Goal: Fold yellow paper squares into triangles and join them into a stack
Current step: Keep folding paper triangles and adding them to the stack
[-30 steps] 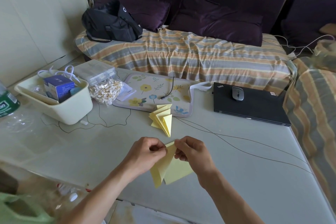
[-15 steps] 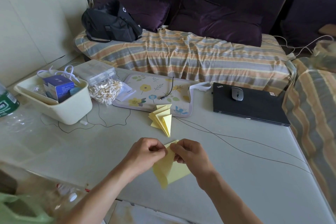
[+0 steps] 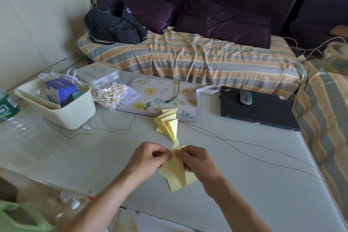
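Note:
A partly folded yellow paper (image 3: 175, 173) hangs just above the pale table (image 3: 244, 184), held near its top point by both hands. My left hand (image 3: 148, 162) pinches the paper's upper left edge and my right hand (image 3: 197, 164) pinches its upper right edge, thumbs nearly meeting. Beyond them, a stack of joined yellow folded triangles (image 3: 167, 123) lies on the table, with its far end over the edge of a floral mat (image 3: 160, 98).
A cream tub (image 3: 73, 113) with a blue box stands at the left, next to a bag of cotton swabs (image 3: 110, 96). A closed black laptop (image 3: 259, 111) with a mouse sits at the right. Thin black cables (image 3: 244, 149) cross the table. A striped sofa lies behind.
The paper has been folded narrower: its lower flaps have come together and the top now forms a sharper point. Both hands stayed close together in place.

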`<state>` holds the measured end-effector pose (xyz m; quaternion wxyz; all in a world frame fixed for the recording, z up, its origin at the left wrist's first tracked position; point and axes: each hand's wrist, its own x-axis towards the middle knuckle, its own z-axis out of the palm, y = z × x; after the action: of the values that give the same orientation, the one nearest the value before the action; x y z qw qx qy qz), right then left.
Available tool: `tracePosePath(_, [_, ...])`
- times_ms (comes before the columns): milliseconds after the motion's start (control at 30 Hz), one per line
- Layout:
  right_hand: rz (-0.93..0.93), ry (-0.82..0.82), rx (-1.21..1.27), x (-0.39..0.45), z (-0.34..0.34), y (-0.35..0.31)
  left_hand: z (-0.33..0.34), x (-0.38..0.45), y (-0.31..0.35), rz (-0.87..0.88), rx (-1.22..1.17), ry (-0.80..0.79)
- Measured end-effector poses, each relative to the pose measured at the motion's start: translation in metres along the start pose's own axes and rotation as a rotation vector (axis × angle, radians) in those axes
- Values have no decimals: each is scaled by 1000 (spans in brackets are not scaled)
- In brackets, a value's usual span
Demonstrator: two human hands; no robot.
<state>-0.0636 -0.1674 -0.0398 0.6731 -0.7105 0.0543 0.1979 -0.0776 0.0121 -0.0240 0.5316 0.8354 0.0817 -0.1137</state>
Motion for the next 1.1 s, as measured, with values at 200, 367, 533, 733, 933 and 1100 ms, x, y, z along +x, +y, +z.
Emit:
tracePosePath(200, [-7, -19, -73, -1, 0, -1, 2, -1, 1, -26, -53, -34])
tracePosePath(367, [-19, -105, -184, -4, 1, 0, 2, 1, 3, 9, -132, 30])
tracePosePath(533, [-44, -132, -251, -5, 4, 1, 1, 1, 3, 13, -145, 84])
tracePosePath(733, [-51, -117, -288, -5, 4, -1, 2, 1, 3, 12, -155, 124])
tracePosePath(933, [-91, 24, -273, -4, 2, -2, 5, -1, 0, -33, -160, -22])
tracePosePath(1100, [-73, 48, -221, -2, 1, -1, 4, 0, 1, -49, -133, -22])
